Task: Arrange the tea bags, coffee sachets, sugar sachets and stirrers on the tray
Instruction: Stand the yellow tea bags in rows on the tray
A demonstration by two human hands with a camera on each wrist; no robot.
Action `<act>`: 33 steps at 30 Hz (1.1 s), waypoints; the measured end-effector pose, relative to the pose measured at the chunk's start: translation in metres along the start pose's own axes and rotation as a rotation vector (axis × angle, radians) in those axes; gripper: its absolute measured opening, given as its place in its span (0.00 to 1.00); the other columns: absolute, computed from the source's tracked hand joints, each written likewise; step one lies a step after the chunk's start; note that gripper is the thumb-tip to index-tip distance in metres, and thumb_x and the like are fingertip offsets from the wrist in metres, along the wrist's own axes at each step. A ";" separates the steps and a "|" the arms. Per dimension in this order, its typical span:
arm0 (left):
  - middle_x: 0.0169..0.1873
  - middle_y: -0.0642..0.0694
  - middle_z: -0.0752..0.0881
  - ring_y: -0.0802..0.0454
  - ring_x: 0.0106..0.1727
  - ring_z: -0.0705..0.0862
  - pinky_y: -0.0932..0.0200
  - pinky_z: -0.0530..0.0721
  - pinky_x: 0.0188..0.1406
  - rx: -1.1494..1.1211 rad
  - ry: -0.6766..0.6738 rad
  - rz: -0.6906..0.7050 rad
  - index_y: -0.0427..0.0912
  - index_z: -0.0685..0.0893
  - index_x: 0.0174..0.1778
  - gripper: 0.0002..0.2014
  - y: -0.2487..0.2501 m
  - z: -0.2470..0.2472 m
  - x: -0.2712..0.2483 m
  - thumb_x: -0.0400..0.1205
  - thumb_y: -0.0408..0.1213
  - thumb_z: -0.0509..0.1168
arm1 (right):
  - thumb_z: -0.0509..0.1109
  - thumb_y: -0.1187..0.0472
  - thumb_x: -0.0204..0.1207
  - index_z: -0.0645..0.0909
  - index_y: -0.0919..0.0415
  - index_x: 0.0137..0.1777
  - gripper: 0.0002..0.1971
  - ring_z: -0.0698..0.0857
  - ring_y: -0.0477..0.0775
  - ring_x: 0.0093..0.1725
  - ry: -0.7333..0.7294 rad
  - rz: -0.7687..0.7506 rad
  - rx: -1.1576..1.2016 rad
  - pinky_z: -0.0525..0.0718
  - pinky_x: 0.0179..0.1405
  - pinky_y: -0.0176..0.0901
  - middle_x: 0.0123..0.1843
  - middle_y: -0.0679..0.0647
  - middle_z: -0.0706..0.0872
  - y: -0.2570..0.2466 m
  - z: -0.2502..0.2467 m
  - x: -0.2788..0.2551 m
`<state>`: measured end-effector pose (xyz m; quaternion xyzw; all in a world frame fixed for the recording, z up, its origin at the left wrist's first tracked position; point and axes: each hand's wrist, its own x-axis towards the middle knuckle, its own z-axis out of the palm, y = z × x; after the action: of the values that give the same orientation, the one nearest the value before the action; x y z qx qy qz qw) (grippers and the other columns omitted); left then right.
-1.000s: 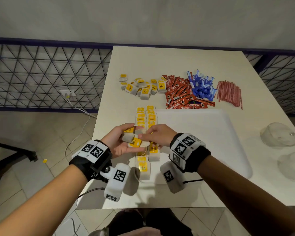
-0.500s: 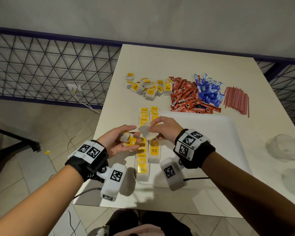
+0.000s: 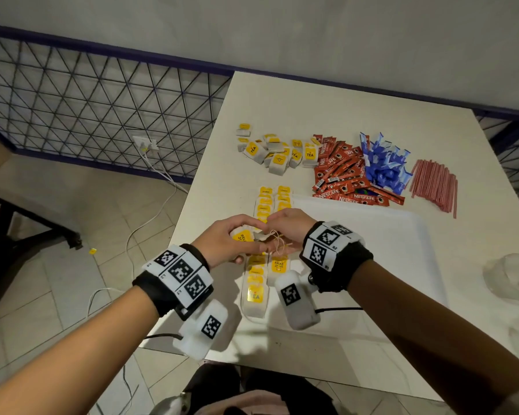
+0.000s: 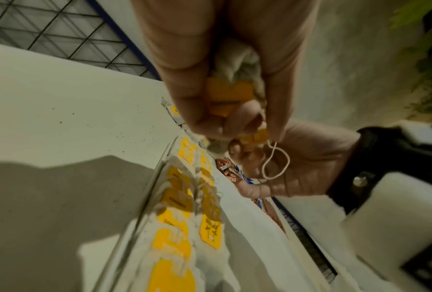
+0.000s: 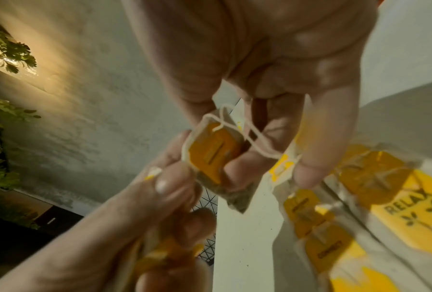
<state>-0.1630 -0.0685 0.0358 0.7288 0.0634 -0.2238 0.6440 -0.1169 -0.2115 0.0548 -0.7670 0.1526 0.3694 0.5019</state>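
Observation:
My left hand (image 3: 237,239) grips a few tea bags (image 4: 229,94) with yellow tags, above the tray's left edge. My right hand (image 3: 274,232) meets it and pinches one tea bag (image 5: 214,156), whose string (image 4: 277,164) hangs in a loop. Left fingertips (image 5: 175,183) touch that same bag. Below the hands, two rows of tea bags (image 3: 264,205) lie along the left side of the white tray (image 3: 372,250). Beyond the tray sit a loose tea bag pile (image 3: 276,152), red coffee sachets (image 3: 342,172), blue sugar sachets (image 3: 384,163) and red stirrers (image 3: 435,184).
The white table (image 3: 282,100) ends just left of the tray, with tiled floor and a cable below. Two clear plastic lids (image 3: 510,280) lie at the right. A wire mesh fence (image 3: 87,109) runs behind.
The right hand lifted a tea bag off the left palm, and both hands then came together over the rows. The bag's string now dangles between them.

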 end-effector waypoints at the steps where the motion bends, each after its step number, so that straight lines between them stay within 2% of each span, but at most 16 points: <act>1: 0.25 0.60 0.83 0.60 0.23 0.75 0.69 0.76 0.24 0.026 0.035 0.014 0.50 0.85 0.42 0.11 -0.001 0.000 0.002 0.73 0.28 0.73 | 0.65 0.68 0.77 0.73 0.57 0.40 0.07 0.82 0.50 0.27 -0.013 -0.002 0.009 0.85 0.37 0.46 0.36 0.57 0.82 0.000 0.000 -0.001; 3: 0.26 0.54 0.81 0.62 0.24 0.76 0.69 0.76 0.23 0.065 0.117 0.025 0.50 0.86 0.37 0.07 -0.002 0.000 0.008 0.74 0.31 0.73 | 0.63 0.67 0.79 0.73 0.57 0.39 0.08 0.81 0.48 0.24 -0.034 -0.017 0.059 0.84 0.33 0.44 0.32 0.57 0.82 0.001 0.001 -0.003; 5: 0.26 0.50 0.79 0.64 0.23 0.76 0.70 0.76 0.21 0.051 0.184 0.017 0.47 0.86 0.36 0.05 -0.004 -0.003 0.013 0.74 0.34 0.73 | 0.61 0.61 0.82 0.74 0.59 0.44 0.05 0.81 0.50 0.27 -0.040 -0.030 0.112 0.83 0.35 0.44 0.33 0.56 0.83 0.003 0.001 -0.004; 8: 0.26 0.48 0.80 0.61 0.24 0.77 0.71 0.76 0.20 0.021 0.251 0.005 0.45 0.84 0.37 0.04 -0.003 -0.009 0.018 0.74 0.34 0.73 | 0.61 0.47 0.81 0.71 0.60 0.59 0.17 0.82 0.51 0.28 -0.052 -0.065 0.144 0.84 0.36 0.45 0.35 0.57 0.84 0.007 -0.002 -0.004; 10: 0.26 0.49 0.81 0.60 0.24 0.78 0.70 0.77 0.21 0.035 0.259 0.008 0.45 0.83 0.37 0.05 -0.002 -0.013 0.020 0.74 0.36 0.74 | 0.68 0.46 0.76 0.71 0.60 0.62 0.22 0.82 0.51 0.29 -0.041 -0.123 0.130 0.84 0.36 0.45 0.36 0.56 0.84 0.010 -0.005 -0.004; 13: 0.25 0.47 0.80 0.58 0.24 0.76 0.69 0.76 0.22 0.045 0.186 -0.003 0.46 0.84 0.37 0.04 0.001 -0.014 0.022 0.75 0.37 0.73 | 0.76 0.52 0.69 0.74 0.57 0.54 0.19 0.79 0.50 0.28 -0.025 -0.162 0.056 0.82 0.33 0.43 0.34 0.55 0.83 0.014 -0.008 -0.008; 15: 0.25 0.45 0.78 0.57 0.25 0.75 0.69 0.75 0.21 0.048 0.130 -0.006 0.45 0.85 0.38 0.03 0.003 -0.011 0.023 0.76 0.36 0.71 | 0.75 0.59 0.72 0.74 0.58 0.50 0.13 0.77 0.50 0.27 -0.035 -0.176 0.021 0.79 0.31 0.42 0.32 0.56 0.82 0.015 -0.009 -0.009; 17: 0.26 0.46 0.79 0.61 0.23 0.76 0.69 0.75 0.21 0.060 0.083 0.001 0.45 0.86 0.40 0.02 0.002 -0.007 0.024 0.77 0.34 0.70 | 0.70 0.64 0.76 0.74 0.61 0.49 0.07 0.77 0.48 0.26 -0.029 -0.214 -0.002 0.79 0.29 0.38 0.32 0.56 0.82 0.017 -0.011 -0.011; 18: 0.26 0.46 0.80 0.62 0.23 0.76 0.69 0.75 0.20 0.067 0.057 0.002 0.46 0.86 0.41 0.03 0.002 -0.006 0.025 0.77 0.34 0.70 | 0.68 0.65 0.77 0.76 0.61 0.47 0.03 0.78 0.46 0.25 -0.021 -0.237 -0.022 0.79 0.28 0.35 0.32 0.55 0.82 0.019 -0.012 -0.013; 21: 0.20 0.50 0.79 0.62 0.21 0.75 0.71 0.74 0.18 0.086 0.004 -0.032 0.46 0.86 0.40 0.03 0.001 -0.002 0.027 0.77 0.33 0.69 | 0.65 0.64 0.80 0.79 0.61 0.41 0.05 0.78 0.39 0.20 -0.004 -0.282 -0.036 0.79 0.24 0.28 0.31 0.54 0.83 0.024 -0.019 -0.017; 23: 0.15 0.53 0.77 0.63 0.17 0.74 0.72 0.72 0.16 0.090 -0.026 -0.052 0.44 0.84 0.39 0.03 0.003 0.000 0.028 0.78 0.32 0.69 | 0.64 0.62 0.80 0.80 0.64 0.46 0.05 0.77 0.38 0.19 0.000 -0.278 -0.046 0.78 0.24 0.28 0.31 0.53 0.83 0.027 -0.024 -0.019; 25: 0.15 0.53 0.76 0.63 0.15 0.73 0.72 0.72 0.16 0.108 -0.056 -0.056 0.44 0.83 0.38 0.04 0.004 0.003 0.028 0.78 0.32 0.69 | 0.65 0.61 0.80 0.80 0.63 0.49 0.06 0.76 0.38 0.19 0.012 -0.270 -0.064 0.77 0.24 0.28 0.31 0.53 0.83 0.031 -0.028 -0.021; 31: 0.18 0.51 0.78 0.59 0.20 0.74 0.70 0.72 0.19 0.226 -0.183 -0.096 0.46 0.84 0.38 0.03 0.000 0.004 0.028 0.77 0.35 0.70 | 0.64 0.60 0.80 0.81 0.57 0.40 0.08 0.74 0.37 0.18 0.032 -0.290 -0.106 0.74 0.26 0.31 0.31 0.52 0.82 0.038 -0.035 -0.024; 33: 0.17 0.52 0.79 0.58 0.20 0.74 0.69 0.72 0.20 0.249 -0.240 -0.106 0.46 0.84 0.37 0.03 0.000 0.004 0.027 0.77 0.35 0.70 | 0.65 0.60 0.79 0.81 0.58 0.42 0.06 0.74 0.37 0.19 0.034 -0.290 -0.093 0.75 0.26 0.30 0.32 0.52 0.82 0.040 -0.034 -0.025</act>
<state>-0.1402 -0.0773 0.0244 0.7665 -0.0035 -0.3490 0.5391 -0.1441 -0.2628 0.0538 -0.8096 0.0317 0.2866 0.5112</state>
